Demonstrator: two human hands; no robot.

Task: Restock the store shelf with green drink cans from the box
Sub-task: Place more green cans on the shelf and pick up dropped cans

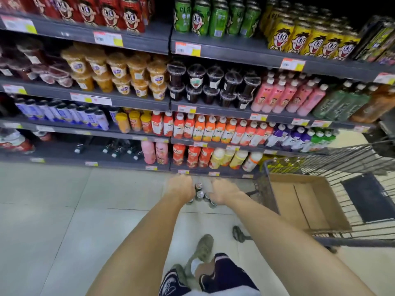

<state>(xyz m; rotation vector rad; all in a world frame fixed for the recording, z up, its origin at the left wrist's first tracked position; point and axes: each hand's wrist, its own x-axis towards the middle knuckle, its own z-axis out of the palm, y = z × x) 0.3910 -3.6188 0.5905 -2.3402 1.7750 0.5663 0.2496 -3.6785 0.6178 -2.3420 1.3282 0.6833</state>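
Both my hands reach forward and down over the floor and hold a shrink-wrapped pack of cans [200,194] between them; only the can tops show. My left hand [181,188] grips its left side, my right hand [222,190] its right side. The green drink cans [213,18] with a cartoon face stand on the top shelf, right of centre, with open space behind the price rail. An open cardboard box [307,201] lies in the wire cart [350,165] at my right; its inside looks bare.
Shelves of red cans [111,13], yellow cans [310,39], fruit cups [119,71] and juice bottles [213,131] fill the wall ahead. Pale tile floor [64,210] lies to the left. My feet and shorts [205,272] show below.
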